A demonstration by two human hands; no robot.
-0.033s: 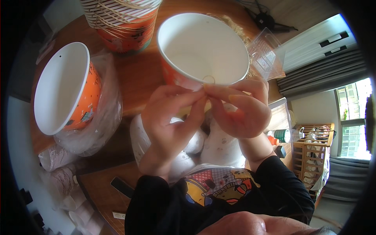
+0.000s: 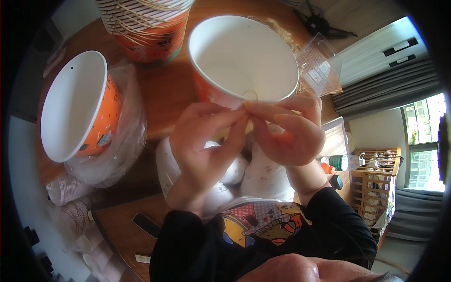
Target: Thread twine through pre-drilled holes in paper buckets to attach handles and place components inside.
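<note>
Both hands pinched shut at frame centre: left hand [image 2: 199, 145] and right hand [image 2: 286, 131] fingertips met on a thin string loop [image 2: 250, 95] at the near rim of the orange paper bucket [image 2: 244, 61]. Judgement: keep loop taut, bucket steady, feed slowly

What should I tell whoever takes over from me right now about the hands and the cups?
Left hand and right hand: fingertips pinched together at the near rim of the paper cup, where a small cord loop shows.
Second cup lies tilted on a plastic bag, left. Stack of cups wound with cord stands behind.
Done: a loop shows at the rim.
Left: cannot tell whether it is fastened; the second cup is untouched.
</note>
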